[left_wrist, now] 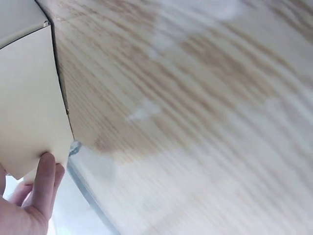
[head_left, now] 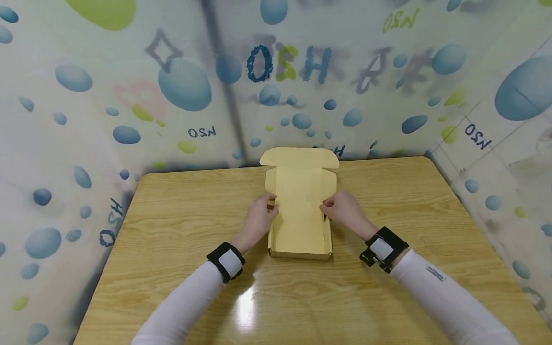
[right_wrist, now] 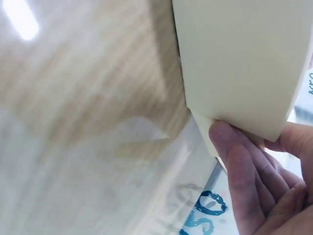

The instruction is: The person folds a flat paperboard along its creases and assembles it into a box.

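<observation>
A yellowish-brown cardboard mailer box (head_left: 300, 225) lies on the table, its long panel running away from me and its end flap (head_left: 299, 157) raised at the far end. On the left edge, my left hand (head_left: 260, 215) pinches the cardboard between thumb and fingers. My right hand (head_left: 346, 210) does the same on the opposite edge. In the left wrist view, fingertips (left_wrist: 46, 164) press against the outer face of a side panel (left_wrist: 32, 103). The right wrist view has the thumb and curled fingers (right_wrist: 242, 171) around a cardboard flap (right_wrist: 239, 63). What lies under the panel is hidden.
The wooden table (head_left: 185, 220) spreads out on both sides of the box. Behind it stands a wall (head_left: 181, 139) covered in blue and green spots and lettering, close to the box's far flap. Black straps (head_left: 226, 262) sit on both wrists.
</observation>
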`<state>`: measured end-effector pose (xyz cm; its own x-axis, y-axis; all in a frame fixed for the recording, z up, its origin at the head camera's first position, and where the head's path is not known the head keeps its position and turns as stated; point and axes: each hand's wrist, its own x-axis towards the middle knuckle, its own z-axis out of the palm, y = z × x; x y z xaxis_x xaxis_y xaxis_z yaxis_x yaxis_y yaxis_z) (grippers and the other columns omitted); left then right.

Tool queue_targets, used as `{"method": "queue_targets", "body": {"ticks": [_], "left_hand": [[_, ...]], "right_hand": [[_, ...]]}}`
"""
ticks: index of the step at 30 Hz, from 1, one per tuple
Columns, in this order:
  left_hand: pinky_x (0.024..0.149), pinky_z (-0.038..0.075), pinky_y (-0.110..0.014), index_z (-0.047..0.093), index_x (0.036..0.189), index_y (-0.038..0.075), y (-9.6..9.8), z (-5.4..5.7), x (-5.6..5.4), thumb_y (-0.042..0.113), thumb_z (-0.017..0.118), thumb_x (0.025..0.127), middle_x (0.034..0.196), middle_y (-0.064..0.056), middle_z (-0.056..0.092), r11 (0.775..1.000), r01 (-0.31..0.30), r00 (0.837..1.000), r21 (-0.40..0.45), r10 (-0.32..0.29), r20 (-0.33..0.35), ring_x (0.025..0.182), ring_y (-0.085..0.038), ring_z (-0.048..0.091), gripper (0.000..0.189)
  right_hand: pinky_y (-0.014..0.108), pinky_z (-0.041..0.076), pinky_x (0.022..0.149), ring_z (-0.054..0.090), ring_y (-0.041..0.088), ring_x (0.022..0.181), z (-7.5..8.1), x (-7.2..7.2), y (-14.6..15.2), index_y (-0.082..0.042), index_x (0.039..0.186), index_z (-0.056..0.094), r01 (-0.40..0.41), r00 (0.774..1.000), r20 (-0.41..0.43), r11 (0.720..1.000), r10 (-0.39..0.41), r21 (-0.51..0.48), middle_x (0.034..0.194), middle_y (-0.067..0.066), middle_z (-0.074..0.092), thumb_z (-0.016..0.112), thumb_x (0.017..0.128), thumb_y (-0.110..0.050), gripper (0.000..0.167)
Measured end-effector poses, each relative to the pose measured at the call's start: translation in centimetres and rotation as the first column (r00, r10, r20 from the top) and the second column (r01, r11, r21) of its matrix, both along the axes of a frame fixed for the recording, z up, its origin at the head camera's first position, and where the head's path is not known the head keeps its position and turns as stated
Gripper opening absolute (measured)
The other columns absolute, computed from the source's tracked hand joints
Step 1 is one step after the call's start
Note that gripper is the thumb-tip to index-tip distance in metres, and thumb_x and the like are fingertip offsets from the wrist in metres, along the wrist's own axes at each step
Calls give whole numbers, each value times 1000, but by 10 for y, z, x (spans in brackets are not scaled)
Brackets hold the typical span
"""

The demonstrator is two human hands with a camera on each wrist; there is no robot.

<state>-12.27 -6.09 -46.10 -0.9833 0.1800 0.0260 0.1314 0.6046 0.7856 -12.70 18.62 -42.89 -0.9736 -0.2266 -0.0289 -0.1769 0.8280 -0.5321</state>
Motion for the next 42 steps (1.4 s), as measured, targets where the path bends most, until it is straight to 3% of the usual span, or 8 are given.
{"method": "queue_targets", "body": {"ticks": [6, 11, 16, 19, 22, 30, 36, 42], "left_hand": [[61, 52, -22, 60, 115, 3, 0, -1, 2, 12, 60, 93, 110, -8, 63, 1000, -5, 998, -8, 5, -60, 91, -18, 64, 24], [64, 53, -22, 60, 114, 4, -1, -1, 4, 12, 59, 94, 110, -8, 63, 999, 6, 996, -36, -9, -90, 91, -17, 64, 22], [65, 53, -22, 61, 113, 3, 1, -2, 4, 10, 60, 93, 111, -8, 63, 999, 0, 993, -42, -5, -117, 90, -17, 65, 21], [64, 53, -21, 61, 112, 3, 1, -2, 3, 10, 60, 93, 110, -8, 64, 999, -6, 993, -43, 1, -120, 89, -17, 65, 20], [64, 53, -21, 61, 112, 3, 1, -1, 4, 10, 60, 93, 110, -8, 64, 999, -5, 993, -48, -1, -115, 89, -17, 65, 21], [65, 53, -21, 60, 114, 4, 1, 1, 7, 12, 57, 95, 109, -7, 64, 999, 7, 993, -45, -13, -116, 90, -16, 64, 21], [65, 52, -21, 60, 115, 5, 2, 2, 6, 13, 57, 95, 110, -7, 64, 999, 17, 995, -41, -21, -99, 91, -16, 64, 22], [66, 53, -22, 61, 114, 5, 0, 0, 3, 14, 60, 94, 111, -8, 64, 1000, -4, 997, -21, 2, -83, 90, -16, 64, 23]], "right_hand": [[23, 33, 48, 46, 11, 50, -7, 9, 16, -8, 71, 73, 3, 999, 42, 994, 1, -113, 56, -3, 55, 62, 92, -31, 33], [33, 49, 63, 66, 27, 78, -3, 1, 35, -4, 98, 74, 130, 974, 199, 985, -105, -113, 89, 13, 72, 54, 85, -65, 65], [58, 28, 106, 23, 44, 138, 10, -22, 53, 5, 150, 10, 166, 946, 301, 976, -118, -138, 152, 29, 19, 45, 83, -74, 109], [64, 6, 110, -14, 43, 140, 16, -38, 60, -7, 146, -25, 140, 941, 330, 973, -73, -183, 153, 23, -20, 47, 86, -69, 113], [65, 2, 109, -21, 40, 140, 22, -53, 63, -11, 144, -28, 107, 941, 336, 972, -31, -210, 153, 18, -26, 49, 87, -66, 111], [63, 11, 110, -9, 32, 145, 32, -93, 51, -23, 151, -16, 50, 919, 384, 942, 87, -333, 159, 5, -15, 56, 85, -62, 105], [53, 22, 112, 3, 32, 145, 29, -109, 40, -11, 154, 11, 136, 930, 365, 899, 29, -417, 159, 11, 2, 66, 85, -50, 96], [45, 37, 104, 45, 30, 125, 22, -113, 33, 1, 132, 51, 185, 935, 354, 866, -9, -465, 132, 20, 52, 65, 90, -34, 56]]}}
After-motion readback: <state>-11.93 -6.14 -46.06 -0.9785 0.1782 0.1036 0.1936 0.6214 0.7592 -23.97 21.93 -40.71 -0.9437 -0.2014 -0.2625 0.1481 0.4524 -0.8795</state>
